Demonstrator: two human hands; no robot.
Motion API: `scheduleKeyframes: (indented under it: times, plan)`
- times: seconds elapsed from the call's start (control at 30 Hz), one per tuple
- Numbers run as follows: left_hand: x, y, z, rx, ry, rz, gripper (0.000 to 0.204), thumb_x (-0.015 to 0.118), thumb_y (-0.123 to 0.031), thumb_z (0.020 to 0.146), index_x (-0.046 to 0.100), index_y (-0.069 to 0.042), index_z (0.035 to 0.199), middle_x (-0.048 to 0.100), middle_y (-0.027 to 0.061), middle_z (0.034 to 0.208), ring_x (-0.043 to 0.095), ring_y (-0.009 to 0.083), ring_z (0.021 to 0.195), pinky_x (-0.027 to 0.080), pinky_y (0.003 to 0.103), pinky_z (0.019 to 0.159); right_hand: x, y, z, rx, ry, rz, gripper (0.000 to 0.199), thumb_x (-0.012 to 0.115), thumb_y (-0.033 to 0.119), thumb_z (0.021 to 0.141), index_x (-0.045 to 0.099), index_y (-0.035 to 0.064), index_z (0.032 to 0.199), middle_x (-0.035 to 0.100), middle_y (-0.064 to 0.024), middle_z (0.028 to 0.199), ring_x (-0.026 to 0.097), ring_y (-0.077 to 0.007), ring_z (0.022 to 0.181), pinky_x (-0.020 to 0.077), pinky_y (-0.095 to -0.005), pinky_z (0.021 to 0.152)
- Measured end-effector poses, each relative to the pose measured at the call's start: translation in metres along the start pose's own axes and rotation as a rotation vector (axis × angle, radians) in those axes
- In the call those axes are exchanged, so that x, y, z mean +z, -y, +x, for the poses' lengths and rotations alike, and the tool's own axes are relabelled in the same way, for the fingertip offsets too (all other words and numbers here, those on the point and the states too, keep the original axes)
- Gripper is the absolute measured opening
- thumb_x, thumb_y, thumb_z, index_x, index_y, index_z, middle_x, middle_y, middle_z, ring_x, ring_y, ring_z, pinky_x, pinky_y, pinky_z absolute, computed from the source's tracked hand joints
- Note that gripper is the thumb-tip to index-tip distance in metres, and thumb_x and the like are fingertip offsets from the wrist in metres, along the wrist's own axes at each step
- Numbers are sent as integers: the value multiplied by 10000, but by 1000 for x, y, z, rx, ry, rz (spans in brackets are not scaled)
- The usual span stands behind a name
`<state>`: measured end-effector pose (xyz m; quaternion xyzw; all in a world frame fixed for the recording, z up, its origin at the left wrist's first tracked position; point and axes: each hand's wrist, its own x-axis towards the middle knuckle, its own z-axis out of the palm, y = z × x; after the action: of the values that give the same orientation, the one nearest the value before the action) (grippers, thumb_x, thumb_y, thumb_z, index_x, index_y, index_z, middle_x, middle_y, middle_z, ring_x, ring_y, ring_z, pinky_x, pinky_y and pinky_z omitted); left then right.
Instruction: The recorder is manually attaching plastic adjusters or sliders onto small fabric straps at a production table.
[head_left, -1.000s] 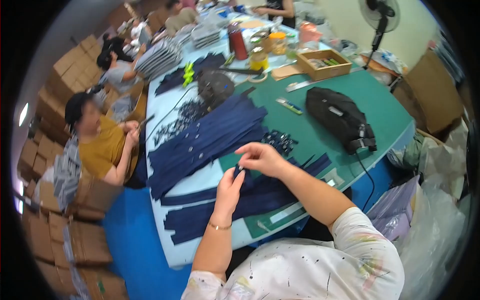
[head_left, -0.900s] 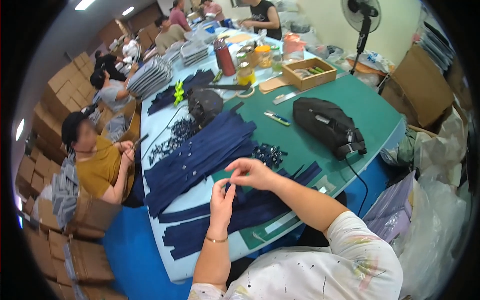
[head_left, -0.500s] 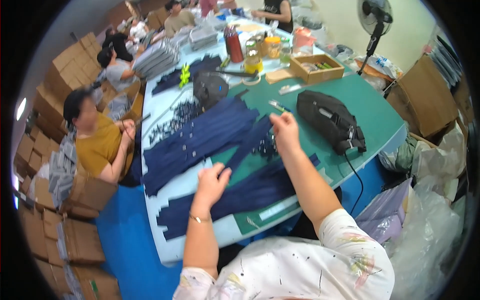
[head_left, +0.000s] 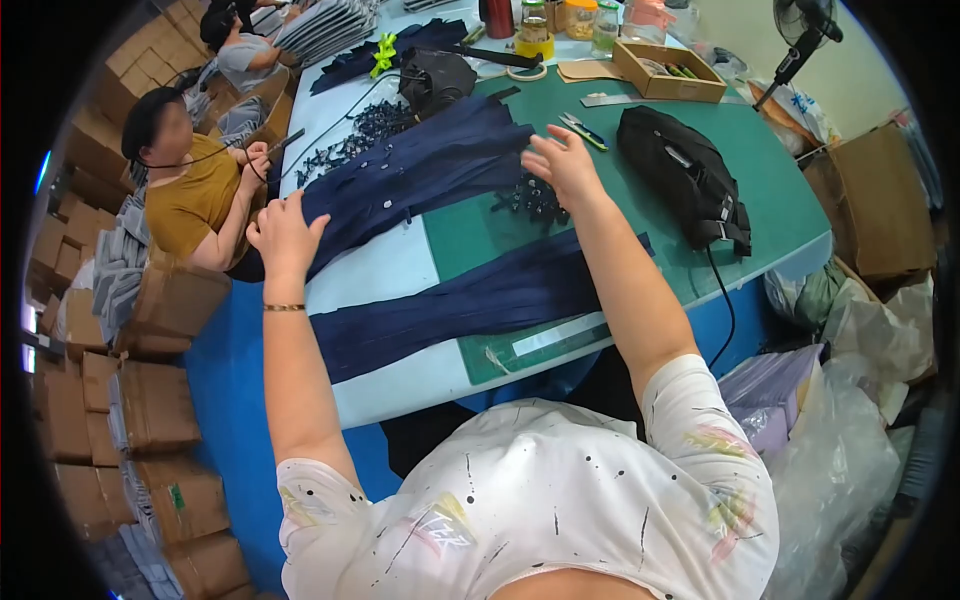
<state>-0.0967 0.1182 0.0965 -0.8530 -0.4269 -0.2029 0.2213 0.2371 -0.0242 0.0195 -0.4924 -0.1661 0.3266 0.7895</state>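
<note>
The left hand [head_left: 285,238] and right hand [head_left: 565,170] are spread at opposite ends of the farther navy fabric stack [head_left: 420,165]; contact cannot be told. A nearer navy stack [head_left: 450,305] is laid on the table [head_left: 410,375].

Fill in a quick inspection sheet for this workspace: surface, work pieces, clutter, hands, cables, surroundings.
Surface: pale tabletop, partly covered by a green mat.
Work pieces: far navy fabric pile, small shiny bits on it; near navy fabric pile.
Clutter: black bag, snips, loose dark pieces, wooden tray.
Hands: left hand and right hand open, at opposite ends of the far pile; contact unclear.
Cables: black cable runs from the bag past the table edge.
Surroundings: seated co-worker, cardboard boxes, fan.
</note>
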Motion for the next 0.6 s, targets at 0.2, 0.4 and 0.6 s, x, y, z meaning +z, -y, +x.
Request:
scheduleKeyframes:
  times: [0.2,0.4,0.6]
  plan:
    - [15,-109,-38,315,317,-947,215,687,-147,760,620,-23,923,607,106,905,597,251,849,473,334,765,-13,14,-17,-147,616,-814,201,686,169,764,662,46,922,668,-72,870,633,-183,784,499,-305,688]
    - [30,-172,-64,312,379,-947,184,708,-110,724,561,-30,801,542,125,790,542,283,745,455,354,684,-23,16,-55,-404,834,-1769,216,717,299,695,673,131,823,643,-82,847,623,-279,803,492,-388,697]
    - [42,-164,-74,258,467,-1060,220,710,-112,741,524,-32,827,533,111,865,539,223,737,466,316,685,-21,15,-65,-452,895,-1636,193,665,307,756,621,123,795,647,-67,772,631,-265,775,462,-402,695]
